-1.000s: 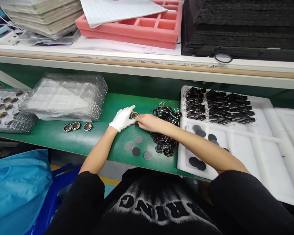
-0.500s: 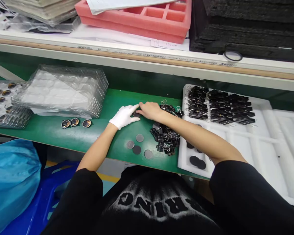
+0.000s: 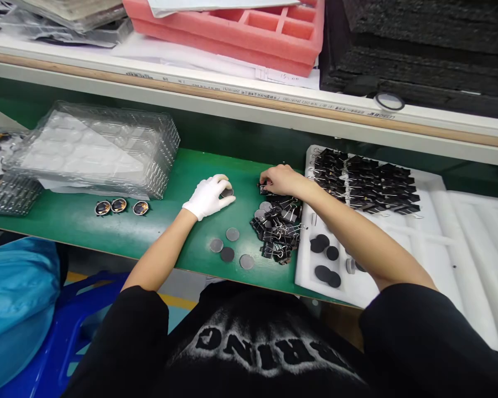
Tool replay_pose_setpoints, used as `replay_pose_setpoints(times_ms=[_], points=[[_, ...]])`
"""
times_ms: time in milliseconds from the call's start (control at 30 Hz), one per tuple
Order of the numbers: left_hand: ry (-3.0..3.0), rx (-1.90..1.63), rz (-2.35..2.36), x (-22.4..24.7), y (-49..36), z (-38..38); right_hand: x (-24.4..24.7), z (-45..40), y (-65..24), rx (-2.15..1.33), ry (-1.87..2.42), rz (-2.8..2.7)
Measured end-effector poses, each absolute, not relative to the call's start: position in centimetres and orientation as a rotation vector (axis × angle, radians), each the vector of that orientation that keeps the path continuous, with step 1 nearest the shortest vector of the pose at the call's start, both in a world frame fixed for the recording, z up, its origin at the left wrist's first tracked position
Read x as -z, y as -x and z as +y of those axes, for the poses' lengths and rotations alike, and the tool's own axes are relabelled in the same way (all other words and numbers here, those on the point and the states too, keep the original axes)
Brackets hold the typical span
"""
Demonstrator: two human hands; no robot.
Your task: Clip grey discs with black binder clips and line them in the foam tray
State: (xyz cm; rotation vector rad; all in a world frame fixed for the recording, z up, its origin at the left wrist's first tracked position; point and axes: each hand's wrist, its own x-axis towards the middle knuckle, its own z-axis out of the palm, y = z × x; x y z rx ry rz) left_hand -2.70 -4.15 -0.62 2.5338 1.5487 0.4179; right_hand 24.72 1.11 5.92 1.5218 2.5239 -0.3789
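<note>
The right hand (image 3: 283, 179) has parted from the white-gloved left hand (image 3: 207, 198) and is now at the far end of the clip pile (image 3: 283, 232), fingertips at a black clip (image 3: 265, 189), though whether they clamp it I cannot tell. That leaves the left hand alone holding a grey disc (image 3: 227, 193) between thumb and fingers, at the green table (image 3: 207, 166). Beyond, the black shirt (image 3: 269, 381) shows upside-down lettering ending "RING"; the shelf edge (image 3: 216, 91) carries print too small to read.
</note>
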Motion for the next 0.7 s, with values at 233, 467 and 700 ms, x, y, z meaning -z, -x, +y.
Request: replay_pose_setpoints(times_ms=[233,467,700], points=[[-2.513,-0.212,1.699,0.1,2.8,-3.8,-5.6,2.2,-23.0,0.836,-1.680,2.661],[-2.472,-0.161,1.838,-0.4,3.0,-3.9,-5.6,3.7,-19.2,0.870,-1.506,2.621],[-2.530,-0.038,1.659,-0.7,4.2,-3.4,-5.5,4.2,-18.1,0.673,-1.733,2.642]])
